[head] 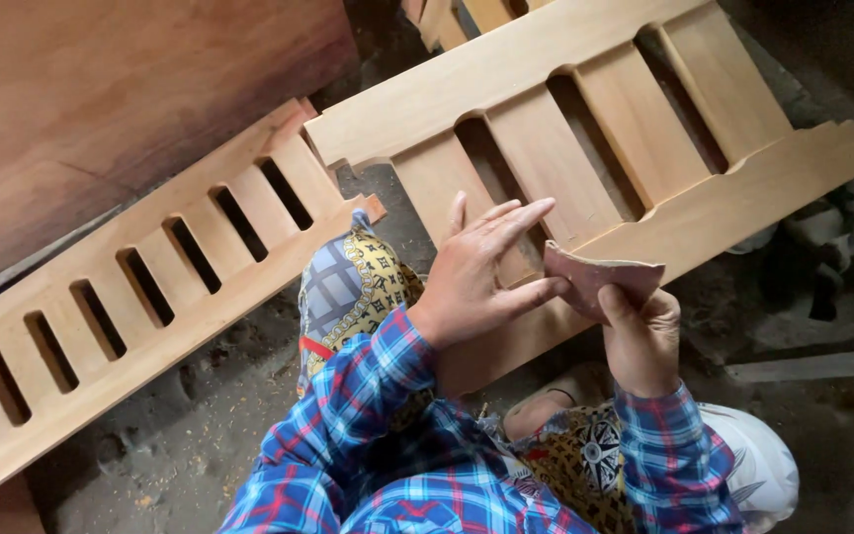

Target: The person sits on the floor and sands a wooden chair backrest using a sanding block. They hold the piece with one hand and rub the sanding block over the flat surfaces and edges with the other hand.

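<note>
Plainly, my left hand (474,282) lay flat with its fingers stretched out and released, the fingertips (531,210) resting on a slat of the pale slatted wooden panel (585,129) propped across my lap. My right hand (641,331) was pinched around a folded piece of sandpaper (600,275), thumb underneath and fingers behind, holding it just beside the left thumb and above the panel's lower rail. I could not tell whether the sheet touched the wood at that point or hung a little above it.

A second slatted panel (140,297) leaned to my left against a reddish wooden board (101,89), and the dusty floor (180,435) showed beneath it.

As I judged it, the risk lay in the support: the panel rested only on my knees, so a hard stroke might have tipped it or slid it off toward the floor. The sandpaper was gripped near one edge, and a snag on a slat corner could have torn it or pulled it loose. My flat left fingers also sat close to its path and could have been scraped.
</note>
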